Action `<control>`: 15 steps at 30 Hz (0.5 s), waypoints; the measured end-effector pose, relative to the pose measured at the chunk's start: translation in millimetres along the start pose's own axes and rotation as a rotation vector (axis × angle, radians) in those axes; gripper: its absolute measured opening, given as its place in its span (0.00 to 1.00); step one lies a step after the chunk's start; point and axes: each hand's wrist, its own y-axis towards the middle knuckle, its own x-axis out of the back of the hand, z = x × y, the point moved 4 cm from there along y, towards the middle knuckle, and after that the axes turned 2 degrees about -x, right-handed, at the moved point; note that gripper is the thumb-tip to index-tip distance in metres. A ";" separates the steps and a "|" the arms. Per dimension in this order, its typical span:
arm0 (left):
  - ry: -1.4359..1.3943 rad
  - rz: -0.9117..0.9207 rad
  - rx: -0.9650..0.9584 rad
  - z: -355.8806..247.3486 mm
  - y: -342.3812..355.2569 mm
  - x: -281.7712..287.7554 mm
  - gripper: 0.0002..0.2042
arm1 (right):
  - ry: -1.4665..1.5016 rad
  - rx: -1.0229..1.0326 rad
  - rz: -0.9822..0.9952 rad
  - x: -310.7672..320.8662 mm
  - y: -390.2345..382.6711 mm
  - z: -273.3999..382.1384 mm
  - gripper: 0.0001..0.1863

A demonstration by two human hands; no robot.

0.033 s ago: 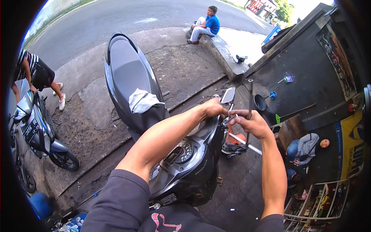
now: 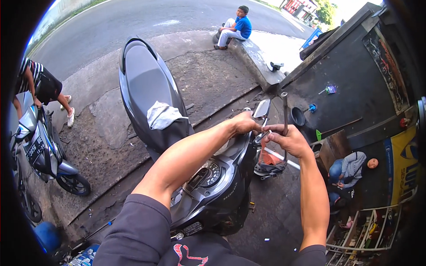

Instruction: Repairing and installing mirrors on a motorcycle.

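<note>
Over the right end of the scooter's (image 2: 222, 188) handlebar, my two hands meet at the fingertips. My left hand (image 2: 246, 123) has its fingers closed beside a small mirror (image 2: 262, 108); what they pinch is hidden. A long dark metal rod with a socket-like end (image 2: 285, 105) stands nearly upright in my right hand (image 2: 288, 140). Its thumb and fingers are pressed together near a small metal part (image 2: 262, 136) below the mirror. Behind the handlebar, a grey cloth (image 2: 163, 115) lies on the scooter's black seat (image 2: 146, 73).
A dark tray-like holder with orange contents (image 2: 270, 160) stands just beyond the handlebar. Another scooter (image 2: 44, 146) and a person stand at left. One person sits on the kerb (image 2: 255, 62), another by the right wall. A wire rack (image 2: 364, 232) is at lower right.
The metal rod's upper end has tipped slightly left and down. Both hands stay nearly where they were, fingers still closed.
</note>
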 end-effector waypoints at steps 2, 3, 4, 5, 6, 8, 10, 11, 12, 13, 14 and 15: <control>0.018 -0.010 -0.033 -3.1 2.6 -4.4 0.13 | -0.380 0.243 -0.130 6.3 4.5 1.2 0.14; 0.035 -0.030 -0.044 -4.4 3.6 -6.2 0.12 | -0.376 0.234 -0.138 11.1 4.9 0.6 0.14; -0.040 -0.027 -0.094 0.7 3.9 -0.9 0.12 | -0.509 0.182 -0.146 3.5 8.5 14.7 0.15; -0.045 -0.006 -0.091 8.0 8.2 2.9 0.11 | -0.645 0.127 -0.155 -2.9 12.6 25.0 0.16; -0.059 -0.010 -0.106 15.2 11.0 6.6 0.10 | -0.650 0.182 -0.184 -10.1 16.9 33.2 0.17; -0.079 0.011 -0.128 3.9 10.6 -2.9 0.09 | -0.666 0.177 -0.228 -5.9 24.0 27.3 0.15; -0.154 -0.019 -0.114 -7.1 6.3 -10.7 0.08 | -0.682 0.189 -0.357 2.9 33.6 8.8 0.13; -0.153 -0.024 -0.111 -4.8 6.6 -7.8 0.08 | -0.680 0.192 -0.353 3.9 38.8 4.7 0.13; -0.099 0.000 -0.053 -1.0 8.0 -5.2 0.10 | -0.471 0.030 -0.307 7.4 44.6 -4.8 0.13; -0.047 0.024 0.006 4.0 8.3 -3.1 0.13 | -0.262 -0.131 -0.258 6.9 48.3 -13.3 0.13; -0.117 0.037 -0.020 2.0 5.5 -4.1 0.12 | -0.210 -0.225 -0.246 -0.2 38.2 1.3 0.14; -0.121 0.033 -0.018 0.8 3.6 -4.9 0.12 | -0.211 -0.228 -0.241 1.1 33.4 5.4 0.14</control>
